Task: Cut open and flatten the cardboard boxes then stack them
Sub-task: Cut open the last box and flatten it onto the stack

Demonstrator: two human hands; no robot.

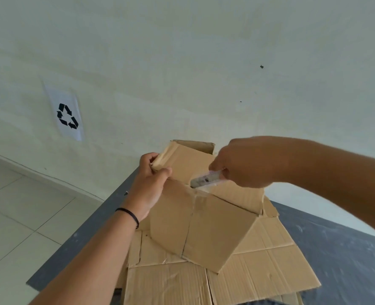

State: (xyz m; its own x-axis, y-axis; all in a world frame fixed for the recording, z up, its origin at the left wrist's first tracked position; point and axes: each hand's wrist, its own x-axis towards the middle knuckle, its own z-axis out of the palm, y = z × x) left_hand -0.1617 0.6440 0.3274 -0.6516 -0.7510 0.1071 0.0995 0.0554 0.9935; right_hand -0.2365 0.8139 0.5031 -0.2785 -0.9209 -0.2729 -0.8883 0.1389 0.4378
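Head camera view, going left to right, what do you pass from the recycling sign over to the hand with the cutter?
Recycling sign on the wall → left hand gripping a flap of the cardboard box → cutter at the box's top seam → right hand holding the cutter.

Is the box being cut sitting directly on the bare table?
No, the box stands on flattened cardboard sheets that cover the dark table.
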